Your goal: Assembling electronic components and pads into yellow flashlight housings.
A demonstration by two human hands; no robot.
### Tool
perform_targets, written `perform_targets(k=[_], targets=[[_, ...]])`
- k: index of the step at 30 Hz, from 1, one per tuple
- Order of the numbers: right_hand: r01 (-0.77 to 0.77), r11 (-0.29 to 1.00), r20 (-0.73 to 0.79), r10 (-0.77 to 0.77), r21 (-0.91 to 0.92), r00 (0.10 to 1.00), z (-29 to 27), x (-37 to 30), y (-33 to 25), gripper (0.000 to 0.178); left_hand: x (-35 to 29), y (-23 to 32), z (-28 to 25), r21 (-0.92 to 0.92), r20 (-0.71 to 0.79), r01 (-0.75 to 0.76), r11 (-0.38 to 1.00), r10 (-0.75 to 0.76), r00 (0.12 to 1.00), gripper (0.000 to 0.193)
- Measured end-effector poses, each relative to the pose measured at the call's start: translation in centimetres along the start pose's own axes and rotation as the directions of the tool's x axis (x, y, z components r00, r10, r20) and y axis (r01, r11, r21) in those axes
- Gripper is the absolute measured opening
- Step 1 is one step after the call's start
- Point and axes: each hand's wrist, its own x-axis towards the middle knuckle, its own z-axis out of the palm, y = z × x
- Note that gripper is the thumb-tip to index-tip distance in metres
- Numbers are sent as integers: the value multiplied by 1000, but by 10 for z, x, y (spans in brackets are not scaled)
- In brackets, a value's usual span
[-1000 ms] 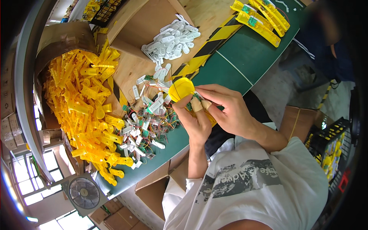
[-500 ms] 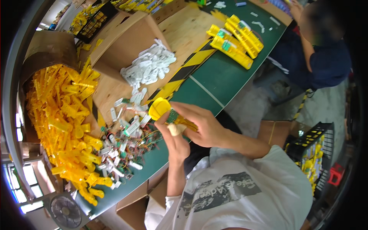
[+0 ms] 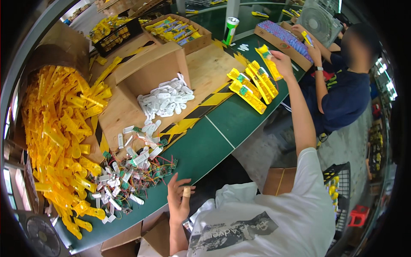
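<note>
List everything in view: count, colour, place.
Held casing: one, yellow, upper right
Loose casings: several, yellow, beside it
Yellow pieces: many, yellow, far left
Large box: one, brown, upper left
Wired parts: many, mixed colours, left of centre
White pieces: many, white, above these
Tipped box: one, brown, behind them
Tabletop: one, green, centre
Board: one, pale brown, upper centre
Tape: several strips, yellow and black, upper centre
Cylinder: one, green and white, top centre
Filled boxes: two, brown, top
Crates: two, black, upper left, lower right
Fans: two, grey, lower left, upper right
Red object: one, lower right
Colleague: at least one, dark blue, right
Shirt: one, white, lower centre
Left hand: one, open, lower centre
Right hand: one, upper right, grip on that casing
</note>
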Motion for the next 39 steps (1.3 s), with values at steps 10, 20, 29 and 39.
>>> perform_targets(k=[10,20,29,39], targets=[[-194,981,31,194,-18,980,-39,-2,172,35,2,66,-115,648,-379,-21,762,346,858,19],[90,975,-35,-84,205,996,82,-168,-32,23,123,74,-354,776,-585,614,147,533,611,29],[69,924,404,-230,375,885,138,-292,-197,15,133,71,-374,744,-577,668,-24,482,659,25],[45,931,550,-253,362,796,187,-266,-225,20,58,170,-256,770,-564,93,631,606,561,38]])
